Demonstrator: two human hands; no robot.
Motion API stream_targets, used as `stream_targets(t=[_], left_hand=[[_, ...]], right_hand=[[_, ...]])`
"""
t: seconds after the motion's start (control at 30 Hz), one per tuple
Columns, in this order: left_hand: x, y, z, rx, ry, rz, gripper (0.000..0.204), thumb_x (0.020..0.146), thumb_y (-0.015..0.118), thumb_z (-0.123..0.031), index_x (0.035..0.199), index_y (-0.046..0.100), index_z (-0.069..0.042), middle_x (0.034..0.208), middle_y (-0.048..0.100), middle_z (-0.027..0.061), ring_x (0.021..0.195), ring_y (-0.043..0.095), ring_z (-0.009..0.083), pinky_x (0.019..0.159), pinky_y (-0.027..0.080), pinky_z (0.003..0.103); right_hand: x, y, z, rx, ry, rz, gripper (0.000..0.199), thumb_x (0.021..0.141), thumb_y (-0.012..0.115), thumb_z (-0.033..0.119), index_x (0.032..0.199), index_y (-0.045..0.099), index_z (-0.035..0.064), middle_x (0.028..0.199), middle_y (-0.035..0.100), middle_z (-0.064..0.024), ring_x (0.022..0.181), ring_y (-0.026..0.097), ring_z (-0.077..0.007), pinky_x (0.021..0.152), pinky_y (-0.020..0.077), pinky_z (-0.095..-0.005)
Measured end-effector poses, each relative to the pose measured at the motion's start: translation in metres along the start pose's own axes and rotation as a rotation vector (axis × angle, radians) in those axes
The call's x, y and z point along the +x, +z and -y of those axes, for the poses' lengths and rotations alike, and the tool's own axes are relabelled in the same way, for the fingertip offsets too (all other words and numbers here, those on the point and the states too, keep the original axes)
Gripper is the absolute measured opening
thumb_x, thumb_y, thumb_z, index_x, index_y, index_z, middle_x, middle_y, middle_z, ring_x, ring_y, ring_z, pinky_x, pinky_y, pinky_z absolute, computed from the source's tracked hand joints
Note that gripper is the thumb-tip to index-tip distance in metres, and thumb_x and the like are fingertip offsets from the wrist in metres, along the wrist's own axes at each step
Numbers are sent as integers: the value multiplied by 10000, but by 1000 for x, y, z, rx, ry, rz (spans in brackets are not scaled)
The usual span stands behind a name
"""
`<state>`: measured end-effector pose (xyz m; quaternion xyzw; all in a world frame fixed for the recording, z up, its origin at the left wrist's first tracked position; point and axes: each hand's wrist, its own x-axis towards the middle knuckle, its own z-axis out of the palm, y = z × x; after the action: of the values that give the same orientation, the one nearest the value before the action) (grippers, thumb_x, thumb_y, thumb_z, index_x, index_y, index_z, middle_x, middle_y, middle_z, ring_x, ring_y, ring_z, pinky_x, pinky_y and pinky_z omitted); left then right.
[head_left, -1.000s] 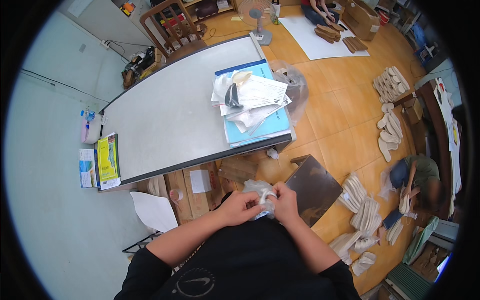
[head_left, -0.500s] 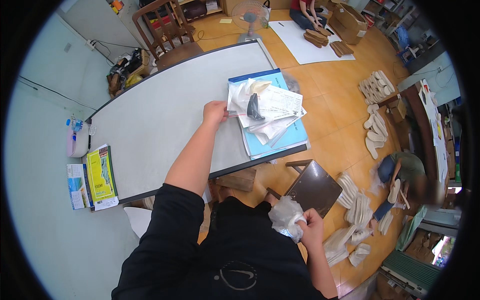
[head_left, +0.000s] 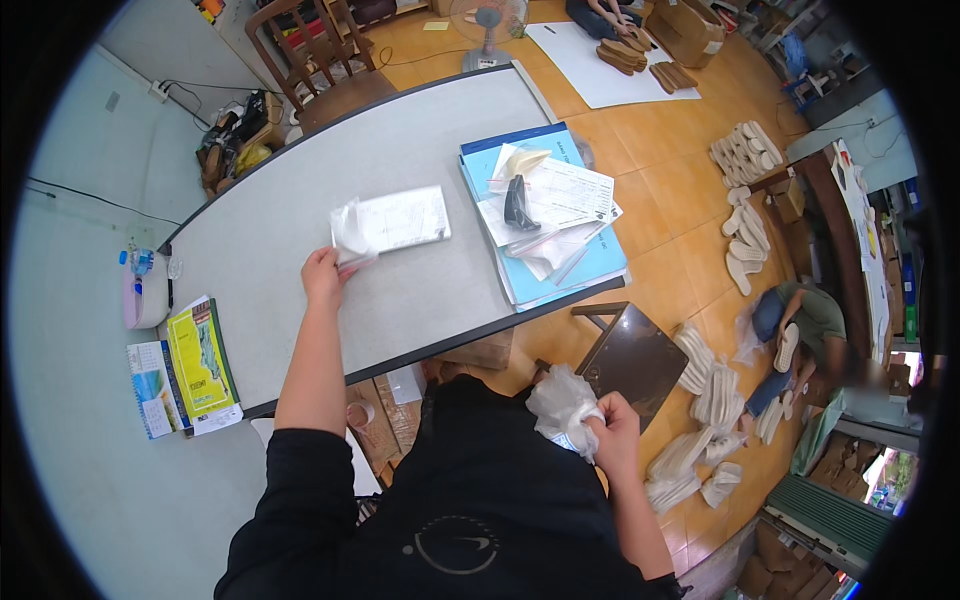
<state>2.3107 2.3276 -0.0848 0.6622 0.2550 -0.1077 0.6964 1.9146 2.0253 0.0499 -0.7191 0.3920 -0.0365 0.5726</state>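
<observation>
Over the middle of the grey table [head_left: 270, 290], my left hand [head_left: 323, 277] pinches the edge of a clear plastic bag [head_left: 405, 218] with a printed white paper in it. To its right lies a blue folder [head_left: 480, 165] topped by several similar bags and papers [head_left: 580, 190]. One of these bags holds a small black piece [head_left: 516, 203], another a cream piece [head_left: 525, 160]. Near my body, off the table's front edge, my right hand [head_left: 617, 432] is closed on a crumpled clear plastic bag [head_left: 562, 405] with something white in it.
Yellow booklets [head_left: 200, 355] and a desk calendar [head_left: 155, 385] stand at the table's left end. A dark stool [head_left: 635, 365] is at front right. Cream soles [head_left: 715, 410] lie on the floor, where a person [head_left: 815, 325] handles some. Another person sits far off beside brown soles [head_left: 620, 55].
My left hand has moved left across the table, drawing one bag with paper off the pile on the blue folder. My right hand still grips the crumpled bag.
</observation>
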Motion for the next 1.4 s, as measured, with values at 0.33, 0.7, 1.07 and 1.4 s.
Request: stream_targets(t=[0.33,0.7,1.07,1.4], left_hand=[[-81,105,4,448,239,482,277,894,635,-282,919,667,-9,742,637,60,581,579,112,499,436,239],[-85,143,-3,-114,-6,292,266,917,591,-159,1127,549,-2,958,628,104,770,645,202,550,534,329],[-59,3,-29,820,643,-186,299,890,607,-169,1147,617,-15,909,628,91,759,611,200,670,501,357],[-122,3,13,1363,1158,609,467,832,659,-216,1246,544,-31,1353,460,180,1269,422,364,1035,363,470]], right_hand=[[22,0,8,-26,-71,67,185,724,674,17,711,489,14,643,497,-4,626,448,-77,579,401,-250],[27,-12,5,18,-83,76,178,725,655,-11,711,481,23,652,479,16,634,444,-68,590,391,-229],[34,-2,9,-44,-120,142,172,726,649,-10,711,481,22,649,479,9,625,444,-78,583,395,-240],[32,-2,7,28,-62,139,184,718,645,-27,708,472,33,667,466,25,635,435,-71,587,386,-228]])
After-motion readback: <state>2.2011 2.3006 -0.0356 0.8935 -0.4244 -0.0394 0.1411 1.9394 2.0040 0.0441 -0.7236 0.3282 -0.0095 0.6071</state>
